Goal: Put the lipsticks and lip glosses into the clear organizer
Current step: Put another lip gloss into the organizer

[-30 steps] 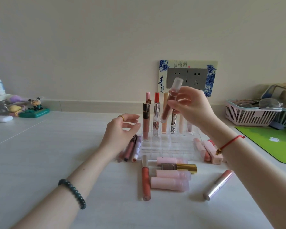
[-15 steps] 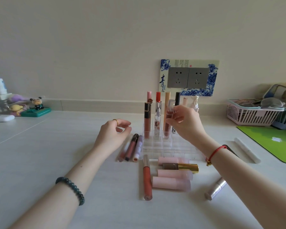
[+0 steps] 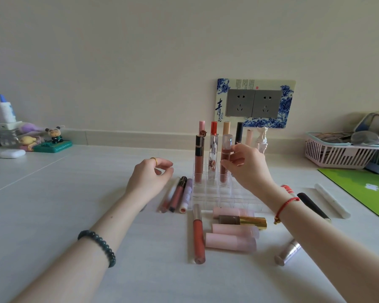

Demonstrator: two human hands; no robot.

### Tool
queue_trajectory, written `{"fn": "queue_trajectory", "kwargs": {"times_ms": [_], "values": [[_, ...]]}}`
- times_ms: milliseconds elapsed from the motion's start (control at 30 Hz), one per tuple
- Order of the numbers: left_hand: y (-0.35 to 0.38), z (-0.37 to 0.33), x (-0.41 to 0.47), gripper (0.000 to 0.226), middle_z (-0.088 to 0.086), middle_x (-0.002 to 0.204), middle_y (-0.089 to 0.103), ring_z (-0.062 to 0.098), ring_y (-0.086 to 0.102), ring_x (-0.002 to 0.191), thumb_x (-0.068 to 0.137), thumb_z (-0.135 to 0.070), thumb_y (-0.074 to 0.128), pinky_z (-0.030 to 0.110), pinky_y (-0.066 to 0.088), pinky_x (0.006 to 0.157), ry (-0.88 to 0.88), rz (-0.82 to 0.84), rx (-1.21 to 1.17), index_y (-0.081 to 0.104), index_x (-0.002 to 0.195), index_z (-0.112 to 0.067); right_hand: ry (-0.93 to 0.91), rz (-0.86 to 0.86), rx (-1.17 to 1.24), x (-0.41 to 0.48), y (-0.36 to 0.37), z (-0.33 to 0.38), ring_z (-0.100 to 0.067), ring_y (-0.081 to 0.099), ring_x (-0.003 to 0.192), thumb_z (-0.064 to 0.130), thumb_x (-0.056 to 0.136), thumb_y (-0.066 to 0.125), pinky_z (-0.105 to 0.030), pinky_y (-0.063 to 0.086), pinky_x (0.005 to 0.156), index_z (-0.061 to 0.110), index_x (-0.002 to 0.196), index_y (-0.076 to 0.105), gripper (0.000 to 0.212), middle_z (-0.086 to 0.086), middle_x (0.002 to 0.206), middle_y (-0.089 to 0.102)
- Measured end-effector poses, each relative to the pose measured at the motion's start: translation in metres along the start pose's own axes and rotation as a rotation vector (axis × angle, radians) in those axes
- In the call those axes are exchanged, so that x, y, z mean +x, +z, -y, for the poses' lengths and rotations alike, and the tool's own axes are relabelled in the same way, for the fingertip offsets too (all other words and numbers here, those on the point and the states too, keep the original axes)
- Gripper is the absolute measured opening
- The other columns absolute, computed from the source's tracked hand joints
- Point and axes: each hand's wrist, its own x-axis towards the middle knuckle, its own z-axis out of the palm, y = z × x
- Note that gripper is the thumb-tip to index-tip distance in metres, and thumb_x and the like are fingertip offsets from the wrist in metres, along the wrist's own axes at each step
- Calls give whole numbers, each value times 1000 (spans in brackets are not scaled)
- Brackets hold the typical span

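The clear organizer [image 3: 214, 194] stands mid-table with several tubes upright in its back rows. My right hand [image 3: 248, 171] pinches a brown lip gloss with a clear cap [image 3: 225, 159], which stands in a slot beside a silver red-capped tube [image 3: 213, 149] and a black-and-nude gloss [image 3: 198, 159]. My left hand [image 3: 150, 178] hovers loosely curled left of the organizer and holds nothing. Three thin glosses [image 3: 179, 195] lie by it. In front lie a coral gloss [image 3: 198, 236], pink lipsticks [image 3: 231, 242] and a brown-and-gold lipstick [image 3: 242, 221]. A silver-pink lipstick [image 3: 287, 252] lies under my right forearm.
A black tube [image 3: 313, 206] and a white stick [image 3: 330, 201] lie right of the organizer, near a green mat [image 3: 359, 189]. A pink basket [image 3: 337, 155] sits at the back right. Figurines [image 3: 53, 141] and a white case [image 3: 11, 153] stand far left. Wall sockets [image 3: 254, 103] are behind.
My right hand brought the brown gloss down from above the organizer into a slot, where it now stands upright. My left hand curled in slightly and stayed in place.
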Motion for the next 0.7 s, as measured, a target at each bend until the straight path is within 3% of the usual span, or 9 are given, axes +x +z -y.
{"fn": "queue_trajectory", "kwargs": {"times_ms": [100, 200, 300, 400, 500, 600, 667, 700], "values": [[-1, 2, 2, 14, -18, 82, 60, 15, 59, 84, 83, -27, 57, 27, 45, 76, -6, -18, 22, 65, 94, -27, -3, 2, 0, -1, 0, 1, -11, 57, 72, 7, 80, 63, -17, 46, 70, 5, 108, 59, 28, -10, 97, 68], [-4, 4, 4, 16, -18, 74, 59, 18, 59, 74, 83, -28, 56, 31, 48, 77, -23, -19, 45, 65, 97, -26, -16, -10, -19, -1, 0, 0, -9, 57, 70, 10, 79, 66, -13, 45, 66, 6, 109, 59, 31, -8, 94, 67], [-11, 6, 6, 18, -11, 80, 63, 19, 63, 77, 83, -28, 55, 32, 49, 79, -21, -31, 87, 65, 98, -25, -23, -58, -55, 4, -5, 0, -12, 58, 72, 21, 78, 68, -15, 45, 64, 8, 110, 56, 37, -3, 88, 62], [-20, 9, 11, 16, -14, 86, 61, 15, 57, 79, 83, -29, 54, 28, 44, 72, -9, -72, 164, 64, 95, -25, -54, -138, -50, 9, -15, 6, -13, 55, 69, 31, 79, 65, -20, 47, 64, 10, 100, 56, 31, -1, 79, 59], [-27, 11, 12, 11, -18, 79, 60, 15, 56, 82, 81, -31, 56, 26, 40, 70, 2, -55, 240, 65, 87, -27, -111, -234, -26, 11, -26, 19, -11, 49, 58, 29, 82, 62, -19, 41, 57, 12, 83, 57, 18, 3, 64, 55], [-28, -3, 5, 14, -13, 71, 63, 16, 63, 84, 78, -38, 60, 29, 48, 75, 17, 83, 278, 64, 73, -25, -183, -193, -12, 9, -31, 32, -10, 50, 52, 25, 84, 59, -13, 39, 52, 11, 71, 59, 18, -4, 60, 60], [-27, -20, -4, 27, -7, 56, 65, 16, 65, 62, 77, -43, 61, 30, 54, 71, 2, 276, 278, 65, 62, -20, -213, -109, -9, 2, -32, 40, -1, 48, 43, 24, 84, 58, -6, 35, 45, 14, 68, 59, 20, 1, 54, 58], [-26, -29, -9, 33, -4, 49, 64, 16, 61, 47, 77, -44, 61, 26, 53, 59, -18, 383, 275, 66, 59, -16, -225, -62, -12, -2, -31, 42, 1, 48, 41, 25, 85, 58, -5, 35, 42, 14, 69, 59, 19, 2, 53, 57]]}}
